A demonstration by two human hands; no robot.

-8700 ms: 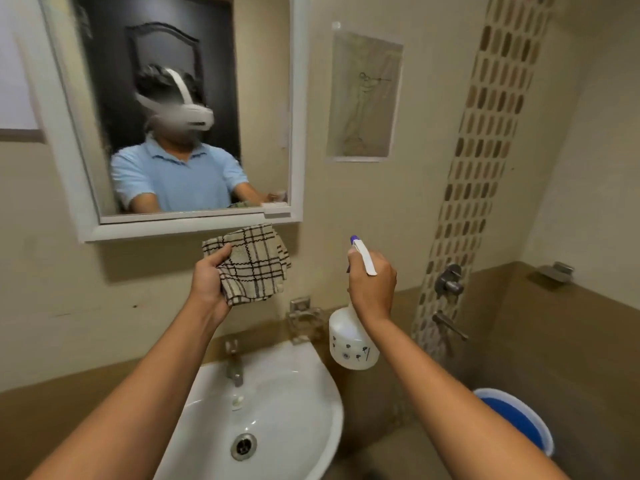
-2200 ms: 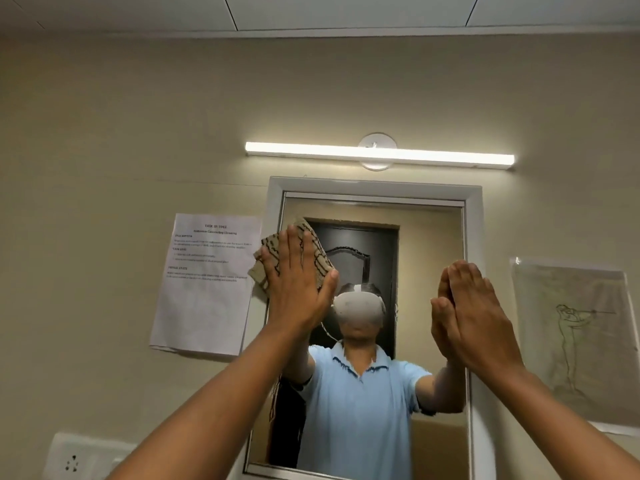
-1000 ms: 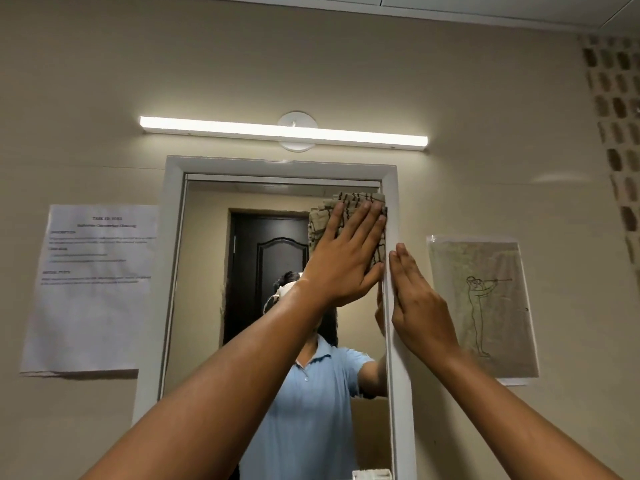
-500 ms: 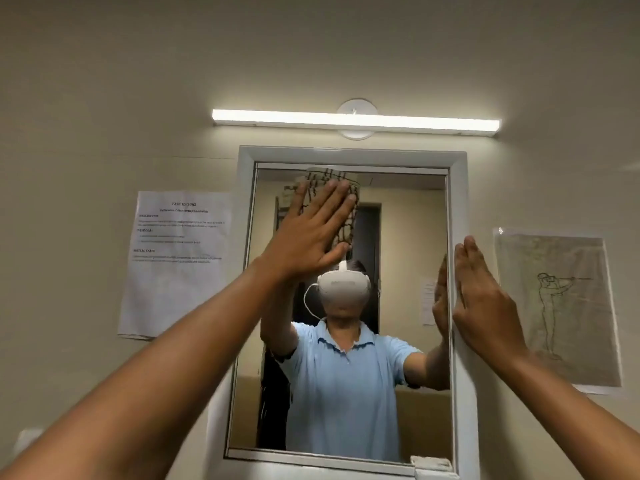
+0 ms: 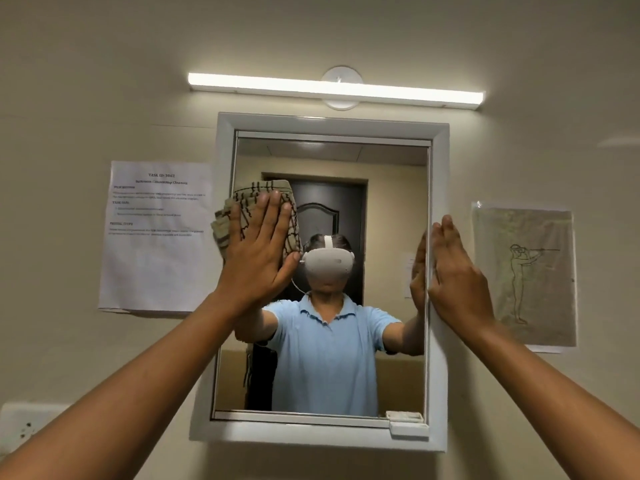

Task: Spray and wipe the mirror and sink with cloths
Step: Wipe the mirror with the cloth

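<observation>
Most of the checked cloth point(image 5: 249, 206) is covered by the left hand point(image 5: 258, 252), so only its top and left edges poke out. The printed sheet point(image 5: 156, 233) left of the mirror has body text too small and blurry to read. A wall socket point(image 5: 20, 426) is cut off at the left edge. Both forearms run off the bottom.

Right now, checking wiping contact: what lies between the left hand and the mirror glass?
In the head view, the folded checked cloth lies between the flat left hand and the mirror glass, near its left edge.
</observation>
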